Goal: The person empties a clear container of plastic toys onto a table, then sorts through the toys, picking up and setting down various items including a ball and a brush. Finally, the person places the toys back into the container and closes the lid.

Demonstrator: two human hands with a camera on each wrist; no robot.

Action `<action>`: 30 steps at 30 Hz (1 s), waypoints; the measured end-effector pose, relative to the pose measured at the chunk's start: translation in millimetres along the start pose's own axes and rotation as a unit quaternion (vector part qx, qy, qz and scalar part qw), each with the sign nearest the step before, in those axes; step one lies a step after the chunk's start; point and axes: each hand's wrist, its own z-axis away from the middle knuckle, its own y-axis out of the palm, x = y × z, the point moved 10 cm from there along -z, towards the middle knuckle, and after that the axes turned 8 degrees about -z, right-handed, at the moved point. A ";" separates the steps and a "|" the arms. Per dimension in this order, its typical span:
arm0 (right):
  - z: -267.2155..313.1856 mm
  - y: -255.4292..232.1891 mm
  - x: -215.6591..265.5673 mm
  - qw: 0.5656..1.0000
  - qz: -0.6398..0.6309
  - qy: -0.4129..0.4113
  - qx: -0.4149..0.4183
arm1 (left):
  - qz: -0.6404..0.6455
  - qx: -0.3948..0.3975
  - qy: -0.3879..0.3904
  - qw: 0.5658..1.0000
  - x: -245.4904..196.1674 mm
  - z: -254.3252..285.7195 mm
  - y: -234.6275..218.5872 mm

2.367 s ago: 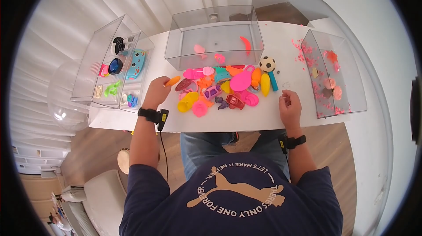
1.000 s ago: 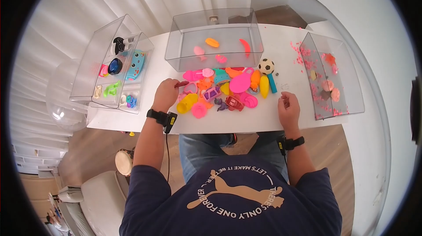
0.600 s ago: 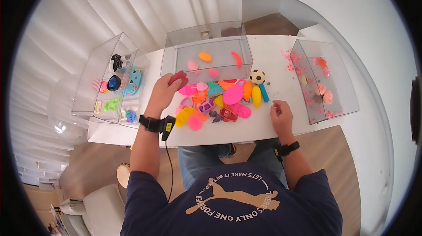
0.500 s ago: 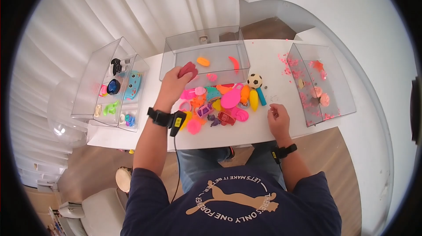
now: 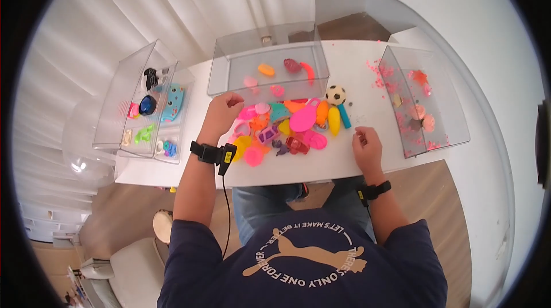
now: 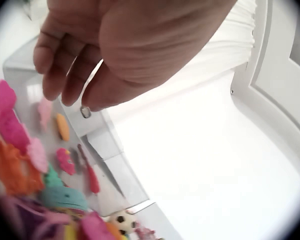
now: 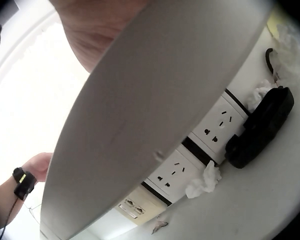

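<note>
My left hand point(image 5: 225, 111) hovers at the near left corner of the middle clear bin point(image 5: 235, 87). In the left wrist view its fingers point(image 6: 54, 86) hang loosely bent with nothing between them. Inside the bin lie a dark red bumpy toy point(image 5: 292, 66), an orange oval toy point(image 5: 266, 70), a red curved toy point(image 5: 307, 72) and two pink toys. Toward the table's right side, my right hand point(image 5: 367, 146) rests with relaxed fingers, holding nothing. Between the hands spreads a pile of colourful toys, with a pink paddle-shaped toy point(image 5: 303, 117), a yellow banana point(image 5: 334, 119) and a purple toy point(image 5: 268, 134).
A small soccer ball point(image 5: 336, 95) sits by the bin's near right corner. On the left, a clear divided bin point(image 5: 109, 118) holds a blue animal-faced toy point(image 5: 173, 102) and others. Another clear bin point(image 5: 453, 98) stands right, with pink bits point(image 5: 376, 72) scattered beside it.
My left hand put the orange toy in the middle bin, then took the dark red toy from the pile and let it go there. It has drawn back, empty. The right hand stays put.
</note>
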 end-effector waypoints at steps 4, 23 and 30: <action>-0.1 1.2 -0.6 1.000 0.001 0.007 0.002 | -0.192 0.017 0.035 0.981 32.8 10.8 11.6; -0.6 0.9 1.9 1.000 0.003 -0.003 0.000 | -0.323 0.009 0.132 0.937 36.3 6.2 34.0; -1.1 0.3 5.4 1.000 0.009 -0.010 0.000 | -0.273 -0.067 0.143 0.949 34.2 11.7 8.0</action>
